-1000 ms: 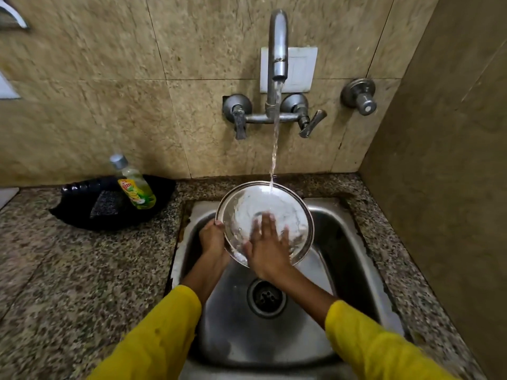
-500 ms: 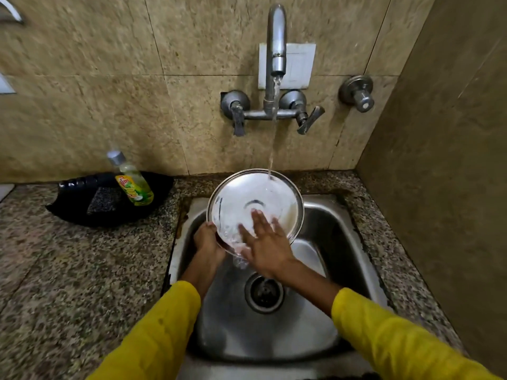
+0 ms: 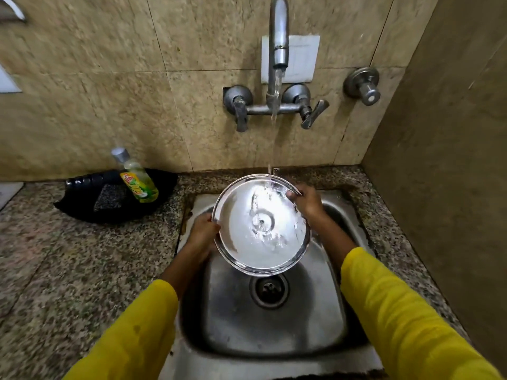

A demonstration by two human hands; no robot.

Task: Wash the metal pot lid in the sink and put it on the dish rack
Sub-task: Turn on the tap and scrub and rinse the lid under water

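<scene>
Single view only; no second view to share scene. Head-worn wide-angle camera looked forward and steeply down from above near edge of sink [image 3: 333, 319]. Faced tiled back wall [image 3: 115, 86], tap [image 3: 278, 37] high at top centre, drain [image 3: 269, 290] below centre. Camera sat close: yellow sleeves [image 3: 406, 319] filled both lower corners, forearms reached away into frame. Side wall [image 3: 452, 133] closed right edge; granite counter [image 3: 68, 270] ran off left. Edges bowed by lens.
</scene>
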